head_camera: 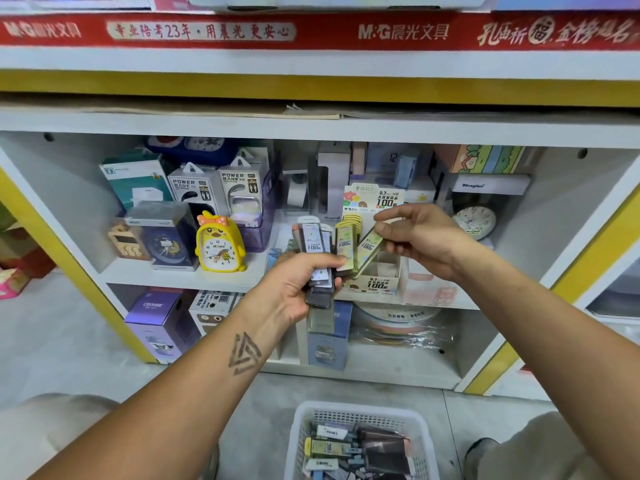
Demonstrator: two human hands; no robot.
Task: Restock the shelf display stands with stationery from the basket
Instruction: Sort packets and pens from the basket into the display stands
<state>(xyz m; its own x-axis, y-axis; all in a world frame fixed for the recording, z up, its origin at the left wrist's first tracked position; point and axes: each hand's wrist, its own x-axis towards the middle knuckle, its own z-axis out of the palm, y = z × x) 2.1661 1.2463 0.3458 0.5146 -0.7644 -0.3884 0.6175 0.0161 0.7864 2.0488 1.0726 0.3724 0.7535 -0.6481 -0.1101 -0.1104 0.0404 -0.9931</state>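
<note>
My left hand (300, 280) grips a fanned stack of flat pencil-lead cases (316, 244), dark and yellow-green, in front of the middle shelf. My right hand (420, 237) pinches the upper end of one yellow-green lead case (370, 248) that leans out of the stack's right side. Just behind it stands the cardboard lead display stand (374, 283) with its header card (374, 198). The white basket (360, 415) sits on the floor below, holding several more cases and erasers.
The white shelf (180, 277) carries a yellow duck alarm clock (220, 243), power bank boxes (194, 188) and a round clock (474, 221) at the right. Boxes fill the lower shelf. My knees frame the basket on both sides.
</note>
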